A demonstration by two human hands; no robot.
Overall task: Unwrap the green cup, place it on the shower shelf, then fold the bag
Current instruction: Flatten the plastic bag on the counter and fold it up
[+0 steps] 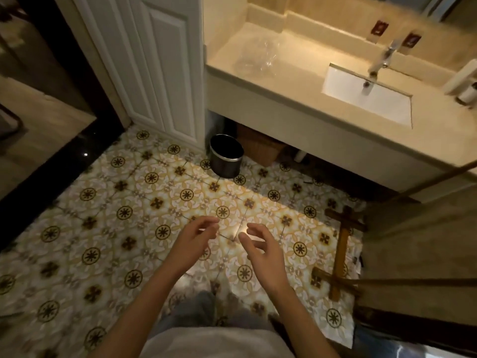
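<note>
**Empty fingers, bag waiting on the counter**

Fingers point(206, 224) of both hands are loosely curled and hold nothing; the left hand point(192, 241) and right hand point(260, 250) hover above the patterned floor point(103, 228), near each other but apart. The clear bag point(258, 56) lies crumpled on the counter point(296, 81), left of the sink point(369, 96), well apart from the hands. No green cup is visible, so folding seems the step in hand. To fold it well, first flatten the bag, push the air out, then bring edge to edge.
</note>
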